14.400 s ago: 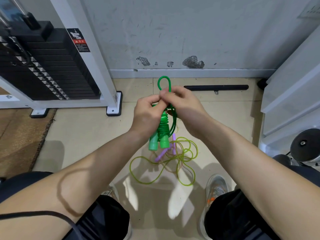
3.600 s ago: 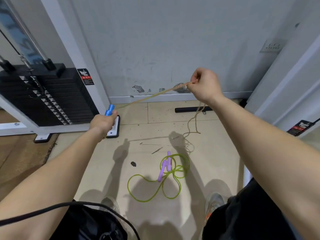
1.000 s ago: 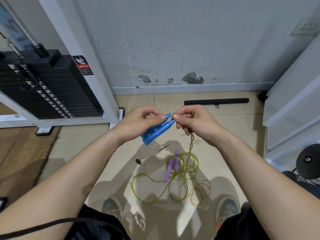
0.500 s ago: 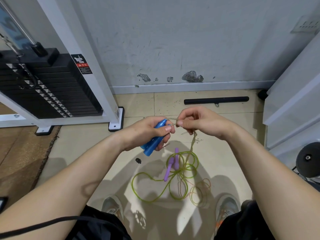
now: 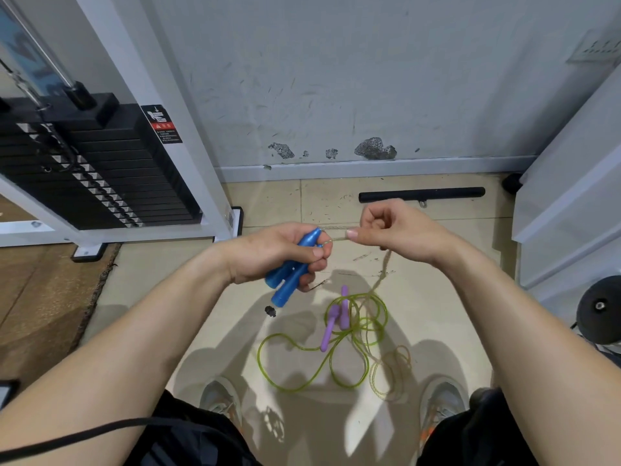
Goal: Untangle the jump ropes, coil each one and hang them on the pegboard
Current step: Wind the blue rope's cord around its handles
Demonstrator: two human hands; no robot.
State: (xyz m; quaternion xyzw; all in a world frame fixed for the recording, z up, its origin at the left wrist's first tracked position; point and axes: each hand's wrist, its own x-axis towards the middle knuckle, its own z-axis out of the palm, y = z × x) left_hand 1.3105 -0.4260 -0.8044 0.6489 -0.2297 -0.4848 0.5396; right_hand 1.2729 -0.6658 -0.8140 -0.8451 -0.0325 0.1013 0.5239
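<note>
Since half a second ago our right hand [image 5: 396,230] has drawn away from the left, pulling a short stretch of tan rope [image 5: 336,235] taut between them. Our left hand [image 5: 279,253] is closed around both blue handles [image 5: 292,270]; the right pinches the rope, its slack trailing to the floor. Below, the green rope [image 5: 302,364] with purple handles [image 5: 332,322] lies loosely tangled on the tiles.

1. One head-worn wide-angle view looks forward and steeply down.
2. It sits close above the hands at frame centre.
3. Floor [image 5: 141,297] fills the lower frame, wall [image 5: 336,79] the top.
</note>
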